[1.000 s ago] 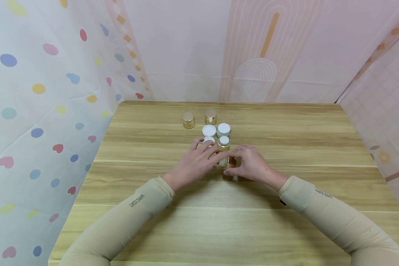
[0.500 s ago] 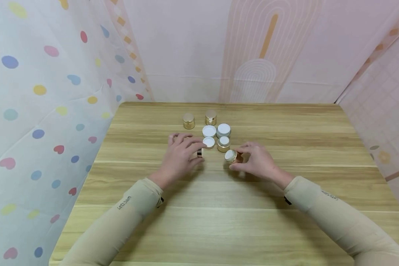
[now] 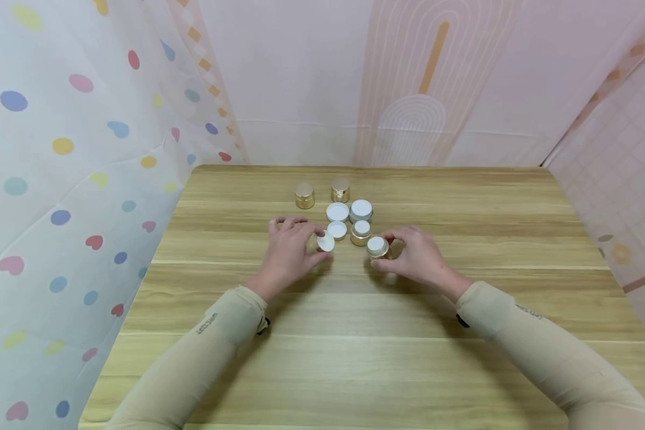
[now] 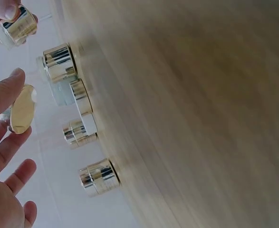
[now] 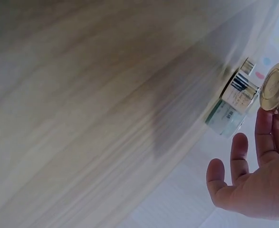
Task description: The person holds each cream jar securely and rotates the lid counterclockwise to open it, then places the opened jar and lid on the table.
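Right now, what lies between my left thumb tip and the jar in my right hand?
In the head view, only bare wooden tabletop shows between the thumb of the left hand and the jar.

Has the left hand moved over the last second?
Yes: the left hand has moved left, away from the small round gold jar with a white top, which stands unmoved on the wood-grained table.

The left hand [image 3: 287,254] pinches a lid [image 3: 326,242] tilted, its white inner side showing. The right hand [image 3: 419,260] grips a gold jar [image 3: 377,248] by its side, white top upward. Between and just beyond them on the worktop [image 3: 322,370], a small upturned lid [image 3: 337,230] sits beside an uncapped jar [image 3: 361,234]; behind these, a wide upturned lid [image 3: 338,212] adjoins a wide jar [image 3: 361,211]. Two capped jars [image 3: 304,196] stand farther back.
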Motion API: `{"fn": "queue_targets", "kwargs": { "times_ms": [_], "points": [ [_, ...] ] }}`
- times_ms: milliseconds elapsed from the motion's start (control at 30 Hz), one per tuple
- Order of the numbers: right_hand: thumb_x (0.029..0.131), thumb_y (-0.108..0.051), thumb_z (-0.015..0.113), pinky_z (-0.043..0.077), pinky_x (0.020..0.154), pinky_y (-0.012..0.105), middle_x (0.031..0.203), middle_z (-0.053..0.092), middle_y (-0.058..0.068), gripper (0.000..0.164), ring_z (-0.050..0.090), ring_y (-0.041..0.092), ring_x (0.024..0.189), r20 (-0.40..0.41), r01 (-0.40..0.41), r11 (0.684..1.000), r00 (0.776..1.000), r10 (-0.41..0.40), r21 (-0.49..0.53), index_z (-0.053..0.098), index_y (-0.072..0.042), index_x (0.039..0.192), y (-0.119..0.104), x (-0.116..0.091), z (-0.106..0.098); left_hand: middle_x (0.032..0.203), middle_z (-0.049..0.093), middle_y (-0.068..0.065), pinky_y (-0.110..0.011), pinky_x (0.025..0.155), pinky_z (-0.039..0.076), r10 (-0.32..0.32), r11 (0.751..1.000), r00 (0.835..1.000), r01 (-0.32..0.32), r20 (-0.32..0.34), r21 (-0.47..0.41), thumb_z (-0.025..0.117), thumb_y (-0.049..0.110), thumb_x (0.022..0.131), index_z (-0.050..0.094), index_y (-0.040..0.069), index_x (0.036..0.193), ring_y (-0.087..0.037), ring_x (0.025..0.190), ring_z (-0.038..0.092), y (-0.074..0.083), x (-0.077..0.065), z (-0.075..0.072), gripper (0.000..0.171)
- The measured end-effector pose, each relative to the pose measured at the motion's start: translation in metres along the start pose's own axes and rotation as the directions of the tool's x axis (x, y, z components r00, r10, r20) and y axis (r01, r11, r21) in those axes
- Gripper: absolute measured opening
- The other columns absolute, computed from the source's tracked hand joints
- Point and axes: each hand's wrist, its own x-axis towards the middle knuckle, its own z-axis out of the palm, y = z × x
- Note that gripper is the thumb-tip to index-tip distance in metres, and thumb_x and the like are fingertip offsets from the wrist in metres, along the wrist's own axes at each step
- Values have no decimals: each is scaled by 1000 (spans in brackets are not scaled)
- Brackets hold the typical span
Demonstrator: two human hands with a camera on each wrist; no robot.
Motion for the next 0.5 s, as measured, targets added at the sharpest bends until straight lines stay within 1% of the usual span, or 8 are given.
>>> {"fn": "queue_targets", "kwargs": {
  "times_ms": [100, 200, 333, 500],
  "points": [
    [77, -37, 94, 49, 102, 52, 107, 78, 2, 50, 64, 30, 115, -9, -9, 1000, 1000, 9, -4, 78, -12, 117, -1, 1, 1, 114, 81, 3, -58, 116, 28, -11, 1000, 1000, 11, 4, -1, 96, 38, 79, 69, 20, 106, -33, 130, 62, 2, 1, 2, 42],
    [76, -36, 94, 50, 104, 53, 111, 80, 5, 52, 64, 31, 117, -18, -7, 1000, 1000, 7, -15, 77, -11, 119, -2, 3, 2, 109, 81, 4, -59, 116, 27, -26, 1000, 999, 26, 27, 0, 96, 39, 79, 68, 21, 101, -32, 129, 62, 4, 4, 4, 40],
    [76, -35, 95, 50, 102, 53, 114, 81, 7, 53, 65, 32, 115, -17, -2, 999, 1000, 1, -38, 77, -10, 119, -6, 6, 6, 105, 81, 5, -59, 117, 26, -50, 999, 996, 49, 77, 7, 95, 44, 78, 68, 24, 93, -31, 127, 61, 6, 8, 9, 37],
    [76, -38, 95, 48, 102, 54, 110, 81, 4, 49, 67, 32, 113, 4, 6, 998, 1000, -5, -67, 79, -13, 114, -11, 13, 14, 96, 79, 7, -59, 118, 26, -81, 997, 987, 78, 139, 26, 96, 50, 75, 69, 24, 88, -29, 126, 61, 12, 13, 16, 39]
  ]
}}
